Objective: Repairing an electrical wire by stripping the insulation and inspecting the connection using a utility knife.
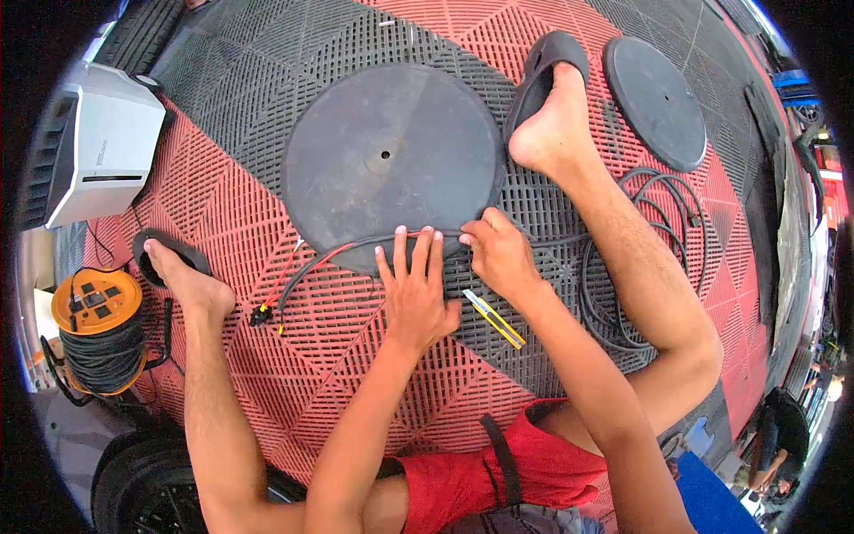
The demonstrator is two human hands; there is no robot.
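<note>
A round black rubber disc [356, 142] lies on the slatted floor in front of me. Along its near edge runs a black cable [307, 267] with a thin red wire [336, 252] beside it. My left hand [416, 289] rests over the cable, fingers stretched out and spread, tips at the disc's edge. Just right of it, my right hand [500, 256] is closed in a pinch on the cable. A yellow utility knife [495, 319] lies on the floor below my right hand. Left of the cable's end is a small black connector [261, 314] on thin wires.
Loops of black cable [587, 303] lie by my right leg. Beyond is a second, smaller black disc [654, 105]. At the left stand an orange cable reel [98, 307] and a grey-white machine [116, 147]. A car wheel [147, 485] is at the lower left; another person [774, 445] is far right.
</note>
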